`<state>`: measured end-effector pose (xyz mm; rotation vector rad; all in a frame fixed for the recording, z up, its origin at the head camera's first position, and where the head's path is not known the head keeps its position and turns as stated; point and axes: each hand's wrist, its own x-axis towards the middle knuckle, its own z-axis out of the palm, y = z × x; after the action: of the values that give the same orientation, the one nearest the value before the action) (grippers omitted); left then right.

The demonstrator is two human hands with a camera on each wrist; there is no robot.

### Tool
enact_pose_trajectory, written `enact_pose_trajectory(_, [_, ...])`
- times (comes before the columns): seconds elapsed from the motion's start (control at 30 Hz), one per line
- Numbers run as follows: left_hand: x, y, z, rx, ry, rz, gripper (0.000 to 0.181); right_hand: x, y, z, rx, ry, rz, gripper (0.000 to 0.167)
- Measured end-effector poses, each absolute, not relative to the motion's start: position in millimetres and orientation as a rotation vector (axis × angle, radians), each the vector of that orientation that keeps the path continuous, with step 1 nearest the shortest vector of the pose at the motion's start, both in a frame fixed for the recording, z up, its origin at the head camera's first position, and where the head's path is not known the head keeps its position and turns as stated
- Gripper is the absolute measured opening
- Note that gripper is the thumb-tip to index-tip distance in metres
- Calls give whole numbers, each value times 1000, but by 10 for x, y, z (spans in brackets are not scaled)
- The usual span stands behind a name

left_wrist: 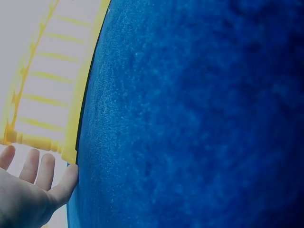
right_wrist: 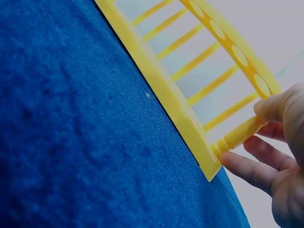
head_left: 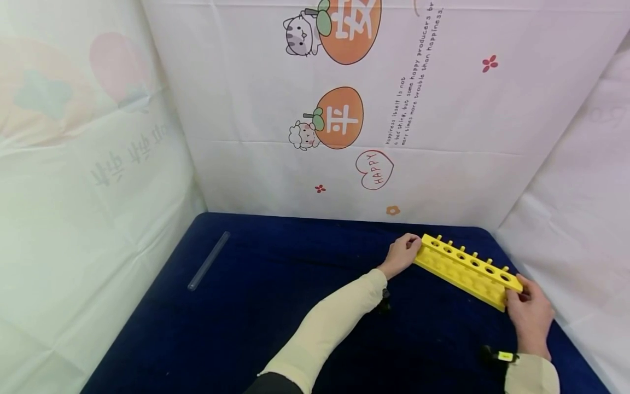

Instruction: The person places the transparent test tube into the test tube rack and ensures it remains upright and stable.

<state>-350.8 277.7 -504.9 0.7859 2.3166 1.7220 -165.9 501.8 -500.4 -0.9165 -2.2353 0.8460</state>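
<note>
A yellow test tube rack [head_left: 467,268] stands at an angle on the right side of the dark blue table. Its upper rail has a row of round holes, with short pegs along its far side. At the rack's left end is my left hand [head_left: 401,255], its fingers fairly straight and their tips against the end in the left wrist view. My right hand [head_left: 530,312] holds the other end. In the right wrist view its thumb [right_wrist: 270,108] lies by the upper rail, with fingers around the end post [right_wrist: 242,133].
A clear test tube [head_left: 209,261] lies on the blue tabletop [head_left: 275,262] at the far left. White printed cloth [head_left: 256,109] hangs behind the table and along both sides, close to the right hand.
</note>
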Motion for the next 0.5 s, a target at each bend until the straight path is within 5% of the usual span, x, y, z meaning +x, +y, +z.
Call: enact_pose_trajectory(0.5, [-3505, 2759, -5071, 775, 2293, 1746, 29, -1656, 5027, -4996, -926, -2246, 850, 53])
